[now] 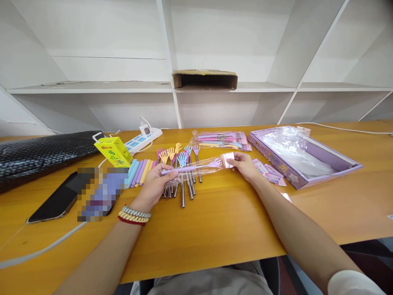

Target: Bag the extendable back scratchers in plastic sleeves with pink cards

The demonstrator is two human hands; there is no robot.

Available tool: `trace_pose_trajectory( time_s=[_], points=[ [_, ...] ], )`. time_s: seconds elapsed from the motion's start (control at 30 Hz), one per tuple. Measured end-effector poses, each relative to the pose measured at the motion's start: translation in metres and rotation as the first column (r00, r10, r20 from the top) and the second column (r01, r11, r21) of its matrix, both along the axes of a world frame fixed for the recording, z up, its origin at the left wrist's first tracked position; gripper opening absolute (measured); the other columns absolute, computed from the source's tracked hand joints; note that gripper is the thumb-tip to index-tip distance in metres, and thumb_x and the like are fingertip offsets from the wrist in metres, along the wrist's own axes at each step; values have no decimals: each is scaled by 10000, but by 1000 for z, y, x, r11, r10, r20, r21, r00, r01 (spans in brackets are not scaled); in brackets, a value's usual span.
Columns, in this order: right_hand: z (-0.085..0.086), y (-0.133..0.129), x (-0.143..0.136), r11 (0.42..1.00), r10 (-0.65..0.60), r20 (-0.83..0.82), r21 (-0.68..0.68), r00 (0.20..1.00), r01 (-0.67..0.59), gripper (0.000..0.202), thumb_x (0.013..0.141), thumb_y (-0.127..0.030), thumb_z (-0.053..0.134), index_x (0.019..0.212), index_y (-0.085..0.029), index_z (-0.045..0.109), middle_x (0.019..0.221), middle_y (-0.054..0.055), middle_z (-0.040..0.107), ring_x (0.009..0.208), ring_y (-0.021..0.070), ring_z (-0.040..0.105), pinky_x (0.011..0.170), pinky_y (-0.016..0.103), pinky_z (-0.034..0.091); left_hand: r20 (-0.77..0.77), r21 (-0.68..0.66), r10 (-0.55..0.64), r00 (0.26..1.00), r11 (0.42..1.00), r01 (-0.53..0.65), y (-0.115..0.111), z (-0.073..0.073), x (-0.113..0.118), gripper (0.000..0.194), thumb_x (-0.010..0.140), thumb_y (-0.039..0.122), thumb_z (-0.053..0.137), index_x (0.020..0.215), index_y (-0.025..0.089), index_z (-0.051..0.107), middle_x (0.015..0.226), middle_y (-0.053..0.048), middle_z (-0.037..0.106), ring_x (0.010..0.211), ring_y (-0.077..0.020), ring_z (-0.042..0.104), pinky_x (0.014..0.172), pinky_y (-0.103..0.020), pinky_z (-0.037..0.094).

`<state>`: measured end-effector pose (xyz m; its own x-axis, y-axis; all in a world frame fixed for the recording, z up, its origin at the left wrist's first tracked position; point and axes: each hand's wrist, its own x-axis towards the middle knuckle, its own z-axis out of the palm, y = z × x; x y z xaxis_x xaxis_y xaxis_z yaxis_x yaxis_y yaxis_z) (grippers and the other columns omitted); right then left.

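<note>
Between my two hands a purple back scratcher [187, 168] lies in a clear plastic sleeve. My left hand [156, 180] grips its handle end through the plastic. At the other end, my right hand [243, 164] pinches the pale pink card [228, 160] beside the claw. Under and behind it, several loose metal rods with coloured claw heads [182, 159] lie on the table. Left of them is a row of pastel handles [143, 172]. Packed back scratchers [219, 138] are piled further back. Small printed cards [270, 172] lie to the right of my right hand.
An open purple box [294, 174] with clear plastic inside stands on the right. On the left are a yellow drink carton [114, 151], a white power strip [143, 141], a phone [55, 196] and a black bag [52, 153]. A cardboard box [205, 73] sits on the shelf.
</note>
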<state>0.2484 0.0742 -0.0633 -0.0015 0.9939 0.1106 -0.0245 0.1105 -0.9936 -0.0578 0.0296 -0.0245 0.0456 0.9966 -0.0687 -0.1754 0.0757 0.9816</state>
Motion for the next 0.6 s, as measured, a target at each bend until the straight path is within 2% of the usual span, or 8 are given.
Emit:
trace_pose_trajectory(
  time_s=[0.3, 0.43, 0.6],
  points=[
    [-3, 4, 3, 998, -22, 24, 59, 999, 21, 277, 567, -317, 724, 762, -150, 620, 683, 16, 659, 559, 123, 562, 519, 240, 418, -44, -12, -13, 999, 1000, 12, 0, 0, 1, 339, 595, 226, 783, 783, 152, 511, 690, -16, 653, 599, -134, 649, 529, -199, 535],
    [-2, 3, 0, 997, -55, -13, 61, 998, 56, 242, 564, -295, 721, 722, -151, 608, 645, -3, 636, 537, 107, 538, 502, 227, 394, -42, -15, -1, 999, 1000, 0, 0, 0, 3, 340, 591, 216, 784, 772, 147, 505, 700, -26, 660, 635, -143, 659, 566, -216, 549],
    [2, 1, -3, 990, -121, -41, 64, 992, 123, 223, 569, -297, 713, 702, -158, 601, 604, -23, 603, 497, 90, 486, 463, 217, 346, -40, -37, -16, 999, 999, 15, -3, 1, 5, 329, 595, 226, 781, 746, 148, 499, 657, -32, 664, 595, -158, 662, 515, -211, 538]
  ],
)
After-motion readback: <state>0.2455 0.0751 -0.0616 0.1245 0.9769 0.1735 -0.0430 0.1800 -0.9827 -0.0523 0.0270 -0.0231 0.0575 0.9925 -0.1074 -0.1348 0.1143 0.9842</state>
